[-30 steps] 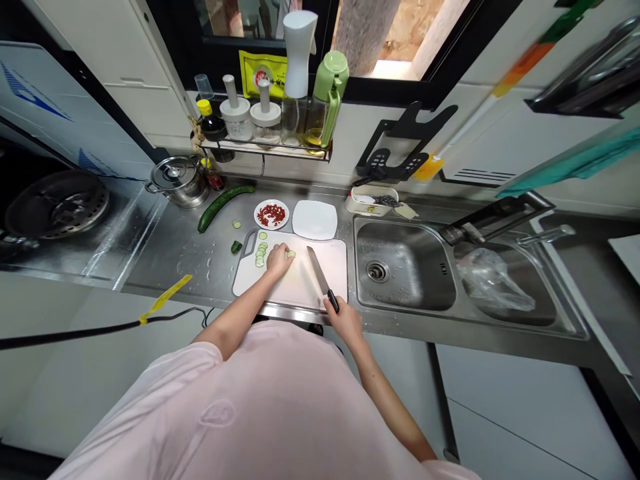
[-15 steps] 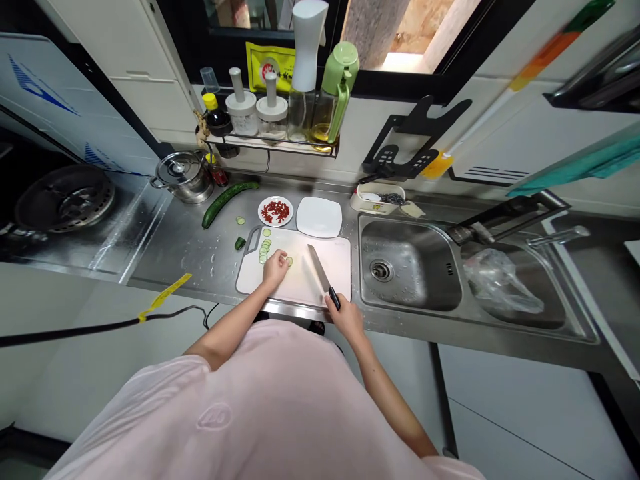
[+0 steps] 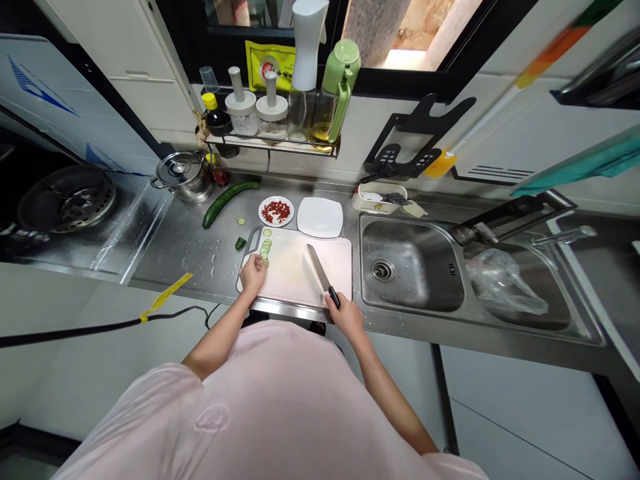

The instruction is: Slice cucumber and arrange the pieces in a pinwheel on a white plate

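On the white cutting board (image 3: pixel 295 283), cucumber slices (image 3: pixel 267 246) lie in an overlapping row near the left edge. My left hand (image 3: pixel 253 274) is at the lower end of this row, its fingers pinched on a cucumber slice. A knife (image 3: pixel 320 268) slants across the right half of the board, its black handle in my right hand (image 3: pixel 345 313). Behind the board stand a small plate of chopped red pieces (image 3: pixel 276 211) and a bare square white plate (image 3: pixel 320 217). A long cucumber (image 3: pixel 229 201) lies to the left, with a cucumber end piece (image 3: pixel 241 243) nearer the board.
A sink (image 3: pixel 413 267) is set into the counter on the right, with a plastic bag (image 3: pixel 505 283) in the second basin. A lidded pot (image 3: pixel 184 177) stands at the back left. Bottles and jars line a wall rack (image 3: pixel 275 145) above the counter.
My left hand has moved left across the board, from the middle to the row of slices. The single slice near its fingers has left the middle. My right hand and the knife look unmoved.
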The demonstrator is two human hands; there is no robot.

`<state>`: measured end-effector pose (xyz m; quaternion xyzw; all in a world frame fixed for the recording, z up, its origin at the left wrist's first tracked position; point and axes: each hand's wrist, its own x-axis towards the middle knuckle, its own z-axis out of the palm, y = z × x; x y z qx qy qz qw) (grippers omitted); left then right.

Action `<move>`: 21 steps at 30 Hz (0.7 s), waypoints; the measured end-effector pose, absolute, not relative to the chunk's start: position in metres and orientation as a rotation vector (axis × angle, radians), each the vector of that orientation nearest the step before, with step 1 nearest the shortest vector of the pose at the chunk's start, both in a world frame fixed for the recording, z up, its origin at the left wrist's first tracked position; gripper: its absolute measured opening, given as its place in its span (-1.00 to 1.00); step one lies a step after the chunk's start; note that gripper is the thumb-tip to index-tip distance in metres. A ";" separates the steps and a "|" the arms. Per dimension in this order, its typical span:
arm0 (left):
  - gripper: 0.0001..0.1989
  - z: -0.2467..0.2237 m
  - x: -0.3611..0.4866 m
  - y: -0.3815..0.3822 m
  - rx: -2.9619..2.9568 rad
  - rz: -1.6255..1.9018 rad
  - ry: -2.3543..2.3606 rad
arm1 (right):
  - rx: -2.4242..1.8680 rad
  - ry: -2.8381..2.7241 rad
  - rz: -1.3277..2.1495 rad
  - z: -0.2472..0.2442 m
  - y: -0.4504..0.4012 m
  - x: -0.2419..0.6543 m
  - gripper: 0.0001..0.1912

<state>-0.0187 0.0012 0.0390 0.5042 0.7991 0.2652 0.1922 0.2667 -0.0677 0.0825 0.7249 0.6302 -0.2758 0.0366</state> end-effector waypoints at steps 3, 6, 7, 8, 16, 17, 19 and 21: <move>-0.82 0.042 -0.020 0.000 1.420 0.683 2.288 | 2.219 1.945 -0.852 0.083 -0.067 0.268 -0.41; -0.83 0.045 -0.021 -0.001 1.458 0.618 2.323 | 2.216 1.958 -0.847 0.082 -0.066 0.269 -0.41; -0.83 0.046 -0.021 -0.001 1.470 0.597 2.333 | 2.218 1.959 -0.845 0.082 -0.065 0.269 -0.42; -0.82 0.047 -0.021 -0.001 1.481 0.580 2.342 | 2.221 1.958 -0.843 0.082 -0.065 0.268 -0.42; -0.68 0.046 -0.014 0.000 1.631 0.573 2.358 | 2.216 1.968 -0.839 0.078 -0.063 0.267 -0.43; -0.67 0.045 -0.014 0.001 1.644 0.567 2.353 | 2.215 1.961 -0.837 0.077 -0.063 0.266 -0.43; -0.68 0.043 -0.013 0.002 1.650 0.559 2.348 | 2.212 1.959 -0.834 0.077 -0.062 0.266 -0.43; -0.72 0.042 -0.014 0.003 1.644 0.563 2.347 | 2.209 1.969 -0.833 0.078 -0.062 0.265 -0.43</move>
